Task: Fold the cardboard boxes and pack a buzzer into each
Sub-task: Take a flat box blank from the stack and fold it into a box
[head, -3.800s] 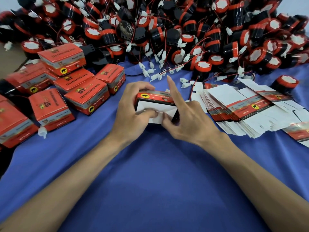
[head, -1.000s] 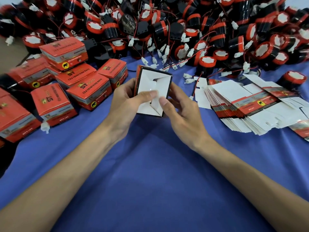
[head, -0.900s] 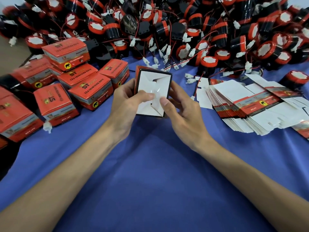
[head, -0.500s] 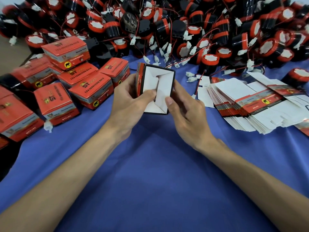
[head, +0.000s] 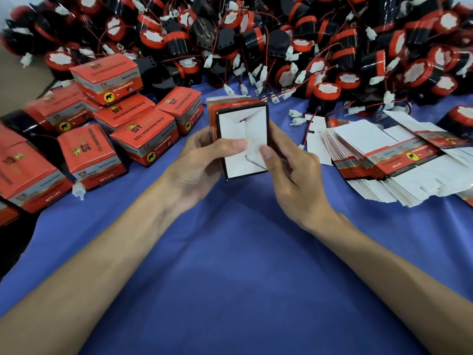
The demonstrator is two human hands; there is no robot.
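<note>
Box: a cardboard box (head: pixel 242 139) held above the blue tabletop (head: pixel 230 265) — white folded flaps face the camera
Left hand (head: pixel 197 165): grips the box's left side; thumb on the flaps
Right hand (head: pixel 294 172): grips its right side; thumb presses a flap
Buzzers (head: pixel 281 42): heaped behind
Packed boxes (head: pixel 143 137): left
Flat blanks (head: pixel 384 160): stacked right

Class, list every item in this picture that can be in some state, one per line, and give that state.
held box, erected, end flaps folded in.
left hand, grips the held box, thumb on the flaps.
right hand, grips the held box, thumb on the flaps.
finished boxes, closed, piled at the left.
box blanks, flat, stacked at the right.
buzzers, loose, heaped at the back.
</note>
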